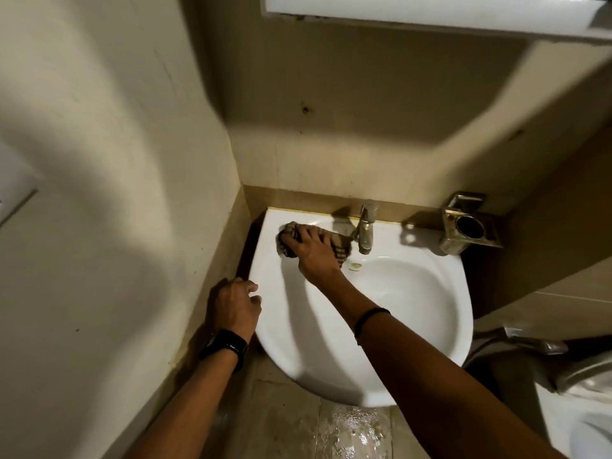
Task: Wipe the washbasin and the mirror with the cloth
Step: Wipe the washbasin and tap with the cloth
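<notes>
**Cloth on the back ledge, left of the tap**

Wiping with the right hand (311, 248): fingers bent over the bunched striped cloth (286, 235), pressing it onto the flat ledge of the washbasin (414, 293) just left of the tap (366, 226). Arm reached across the bowl, probably to get at the corner where ledge meets wall. Cloth bunched rather than spread, likely for firmer pressure on a small patch.

Well left of the tap and nearer the camera, the left hand (235, 304) at the outer rim, fingers loosely curled with nothing in them. Seemingly placed there to steady the body, though with no clear grip on the rim.

Bowl in front of the tap white and glossy; wet or dry hard to tell. Metal holder (463, 228) on the wall right of the tap. High above the tap, a white edge (430, 9), perhaps the underside of the mirror; no glass in sight. Wet patch on the floor (354, 429), far below the tap. Narrow, dim corner with beige walls.
</notes>
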